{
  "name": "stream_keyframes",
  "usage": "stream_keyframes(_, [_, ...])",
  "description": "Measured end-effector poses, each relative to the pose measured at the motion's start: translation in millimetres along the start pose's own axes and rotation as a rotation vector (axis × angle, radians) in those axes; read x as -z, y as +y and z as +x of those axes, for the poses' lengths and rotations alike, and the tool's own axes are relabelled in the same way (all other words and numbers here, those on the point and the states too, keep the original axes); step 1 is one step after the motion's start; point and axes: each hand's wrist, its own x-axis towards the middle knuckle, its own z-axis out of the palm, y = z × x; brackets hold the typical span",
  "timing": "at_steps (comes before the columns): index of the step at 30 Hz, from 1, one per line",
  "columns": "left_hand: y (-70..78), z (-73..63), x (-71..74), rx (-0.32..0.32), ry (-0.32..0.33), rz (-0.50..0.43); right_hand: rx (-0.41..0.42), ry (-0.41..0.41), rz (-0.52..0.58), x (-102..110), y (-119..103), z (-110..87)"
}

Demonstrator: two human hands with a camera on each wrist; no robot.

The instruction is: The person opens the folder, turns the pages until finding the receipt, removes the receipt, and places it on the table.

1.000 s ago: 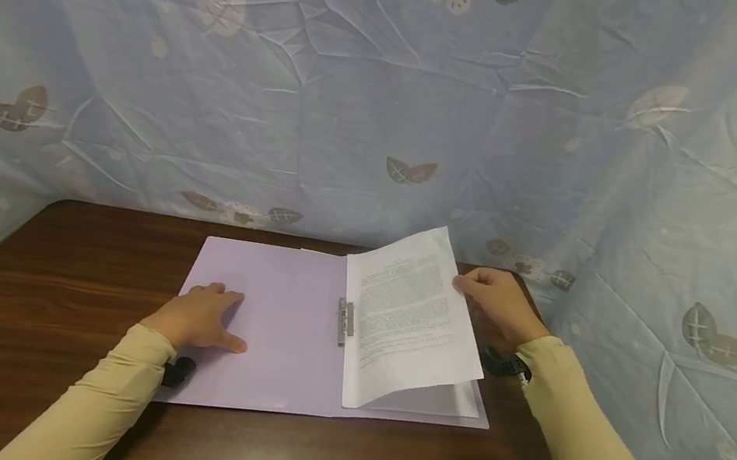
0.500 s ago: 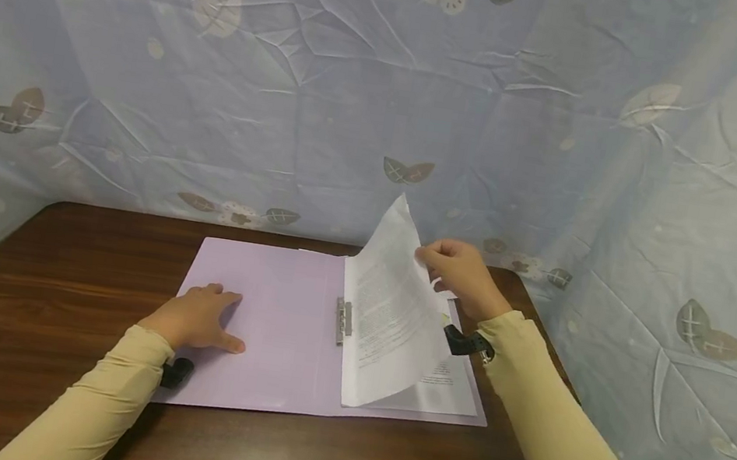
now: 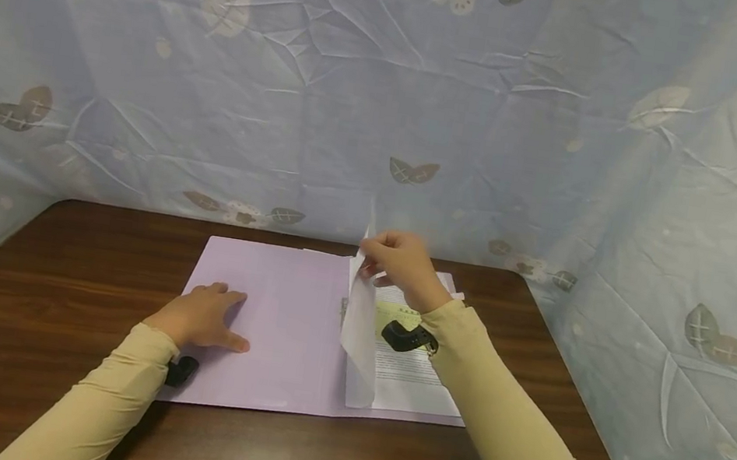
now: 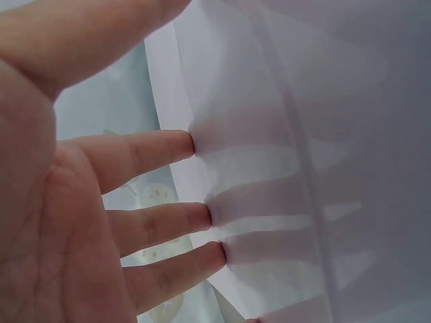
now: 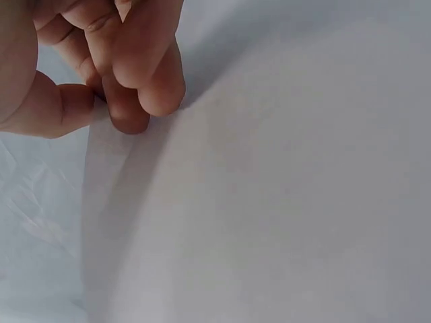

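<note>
A pale purple folder (image 3: 284,328) lies spread flat on the table. My left hand (image 3: 201,316) rests on its left cover with the fingers spread; in the left wrist view the fingertips (image 4: 202,215) touch the cover's smooth surface. Over the right side, my right hand (image 3: 402,266) pinches the outer edge of a sheet of paper (image 3: 360,339), which stands nearly upright and curves near the spine. Thumb and fingers close on that sheet in the right wrist view. Beneath it lies another printed page (image 3: 409,393) with a yellow-green band (image 3: 392,316). The raised sheet mostly hides the metal clip.
The dark wooden table (image 3: 89,254) extends around the folder. A light blue patterned cloth (image 3: 330,99) hangs behind the table and along its right side. Black bands (image 3: 406,337) sit at both wrists, over the folder.
My right hand has swung left, turning the sheet from nearly flat to nearly upright and uncovering the page beneath. My left hand has stayed put on the cover.
</note>
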Motion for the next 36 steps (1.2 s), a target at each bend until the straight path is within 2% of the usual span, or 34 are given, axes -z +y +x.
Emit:
stream_keyframes(5, [0.1,0.3,0.7,0.004,0.000,0.013,-0.019,-0.014,0.003,-27.8,-1.2,6.8])
stream_keyframes(10, [0.8,-0.9,4.5,0.007,0.006,0.022,-0.009,-0.020,-0.066,-54.6,0.5,13.8])
stream_keyframes(13, [0.6,-0.9,7.3,-0.012,0.047,0.030,0.002,-0.018,-0.102,-68.0,3.4,18.2])
stream_keyframes(17, [-1.8,1.1,10.3,-0.023,0.142,0.029,0.016,-0.018,-0.138,-82.2,7.8,23.6])
stream_keyframes(21, [-3.8,2.1,16.8,-0.017,0.266,-0.059,0.017,-0.020,-0.160,-93.9,12.7,27.4])
stream_keyframes(23, [-3.7,2.6,20.1,-0.025,0.323,-0.151,0.011,-0.026,-0.170,-98.8,15.4,29.0])
stream_keyframes(26, [-2.4,5.3,22.1,-0.055,0.362,-0.286,0.004,-0.030,-0.189,-105.5,20.8,32.8])
stream_keyframes(29, [1.1,8.6,21.3,-0.078,0.317,-0.375,0.002,-0.024,-0.212,-112.0,24.9,35.8])
stream_keyframes(33, [4.4,11.4,17.9,-0.084,0.237,-0.385,-0.002,-0.034,-0.245,-121.4,28.8,37.8])
stream_keyframes(36, [4.8,12.6,15.3,-0.098,0.217,-0.371,-0.004,-0.052,-0.280,-127.4,31.2,38.2])
